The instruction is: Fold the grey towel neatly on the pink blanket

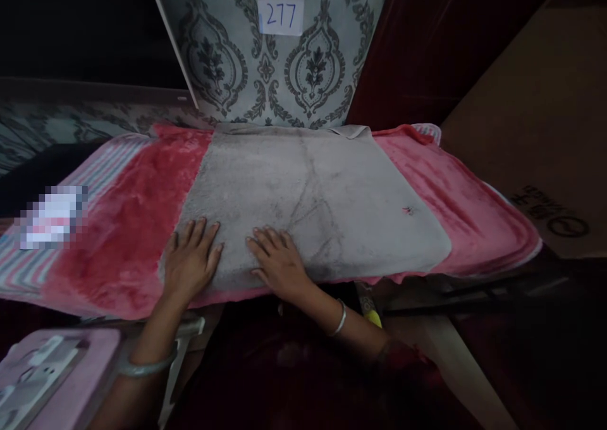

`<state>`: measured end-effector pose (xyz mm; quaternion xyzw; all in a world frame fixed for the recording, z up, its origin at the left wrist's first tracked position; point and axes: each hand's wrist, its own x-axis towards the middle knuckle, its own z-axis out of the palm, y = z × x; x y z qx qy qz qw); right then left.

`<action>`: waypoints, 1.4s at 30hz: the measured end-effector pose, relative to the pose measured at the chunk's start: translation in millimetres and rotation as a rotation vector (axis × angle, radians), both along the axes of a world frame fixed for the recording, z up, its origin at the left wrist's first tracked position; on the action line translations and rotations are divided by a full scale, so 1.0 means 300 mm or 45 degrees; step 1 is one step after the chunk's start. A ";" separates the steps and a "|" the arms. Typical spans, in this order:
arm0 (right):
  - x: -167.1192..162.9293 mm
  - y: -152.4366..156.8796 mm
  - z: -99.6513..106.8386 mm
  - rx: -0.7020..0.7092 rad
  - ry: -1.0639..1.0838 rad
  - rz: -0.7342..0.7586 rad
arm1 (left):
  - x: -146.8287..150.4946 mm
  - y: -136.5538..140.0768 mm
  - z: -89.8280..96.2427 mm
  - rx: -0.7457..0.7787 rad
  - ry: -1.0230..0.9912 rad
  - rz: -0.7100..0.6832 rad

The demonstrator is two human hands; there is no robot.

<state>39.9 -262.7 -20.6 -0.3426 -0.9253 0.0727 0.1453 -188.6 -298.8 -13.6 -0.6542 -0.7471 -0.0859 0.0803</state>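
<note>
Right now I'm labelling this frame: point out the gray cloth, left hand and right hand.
Gray cloth (pixel 303 190): head view, its middle.
Left hand (pixel 190 262): head view, back of hand.
Right hand (pixel 281 263): head view, back of hand.

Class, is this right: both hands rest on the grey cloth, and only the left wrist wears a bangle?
No: the head view shows a bangle on the right wrist too. The left hand and right hand do rest on the grey cloth.

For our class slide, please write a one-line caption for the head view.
Left hand and right hand rest flat, palms down, on a grey cloth spread over red-and-pink fabric.
</note>
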 end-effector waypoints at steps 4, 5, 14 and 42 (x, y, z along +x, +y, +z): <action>0.212 0.021 -0.072 0.028 -0.035 -0.305 | 0.007 0.001 -0.008 -0.019 -0.014 0.000; 0.292 0.028 -0.088 0.036 -0.063 -0.398 | 0.005 0.001 -0.008 -0.014 -0.022 -0.005; 0.965 0.016 -0.140 0.145 -0.069 -1.308 | 0.004 0.003 -0.021 0.057 -0.076 -0.005; 0.672 0.291 -0.062 -0.002 -0.272 -1.027 | 0.122 0.159 0.009 -0.009 0.027 -0.232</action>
